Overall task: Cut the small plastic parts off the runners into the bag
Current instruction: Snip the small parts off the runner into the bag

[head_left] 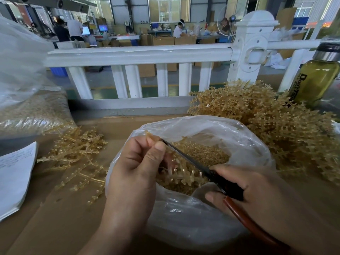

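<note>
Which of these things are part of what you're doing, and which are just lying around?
Job in hand: left hand, runner, right hand, cutter, bag, runner pile.
Lying about: bottle, papers, railing.

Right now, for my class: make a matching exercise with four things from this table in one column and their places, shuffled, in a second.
Things:
1 scissors
2 bottle
3 paper
4 bag

Places:
a left edge of the table
b far right
c in the right hand
d middle, mouth open

Pairs: 1c, 2b, 3a, 4d
</note>
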### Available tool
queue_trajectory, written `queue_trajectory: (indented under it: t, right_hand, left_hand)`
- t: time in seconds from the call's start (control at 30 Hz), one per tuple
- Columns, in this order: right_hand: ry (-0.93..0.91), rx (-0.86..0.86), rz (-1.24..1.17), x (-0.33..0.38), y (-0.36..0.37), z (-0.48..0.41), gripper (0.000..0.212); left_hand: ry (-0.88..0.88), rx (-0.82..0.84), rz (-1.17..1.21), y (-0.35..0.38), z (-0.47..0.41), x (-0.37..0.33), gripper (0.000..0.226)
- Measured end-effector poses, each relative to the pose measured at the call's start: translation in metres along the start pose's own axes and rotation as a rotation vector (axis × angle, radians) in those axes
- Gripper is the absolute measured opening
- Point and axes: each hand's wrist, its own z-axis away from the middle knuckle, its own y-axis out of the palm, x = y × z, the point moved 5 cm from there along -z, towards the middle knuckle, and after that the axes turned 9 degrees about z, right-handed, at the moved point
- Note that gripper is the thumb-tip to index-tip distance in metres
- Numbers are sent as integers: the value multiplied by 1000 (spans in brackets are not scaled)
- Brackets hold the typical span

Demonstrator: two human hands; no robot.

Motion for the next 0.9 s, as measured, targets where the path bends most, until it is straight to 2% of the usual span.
queue_trajectory:
  t: [0.13,0.3,0.5,0.6,0.73,0.9]
  right_hand:
    - [5,0,-20,2,-2,1,39]
    - [5,-33,-9,4,-1,1,47]
    - [18,-51,-8,4,-3,2,41]
    - [26,-49,-24,4,-2,3,47]
    - [24,-37,-11,4,-2,2,46]
    - [26,-34,1,5,-3,2,49]
  left_hand:
    - [9,23,-47,0,1,1,29]
    - [-49,49,52,1,0,4,33]
    - [-72,76,95,4,0,7,33]
    - [-75,62,114,2,0,8,31]
    - [-79,11,131,0,0,8,41]
    - [-57,-4,147,1,-2,4,25]
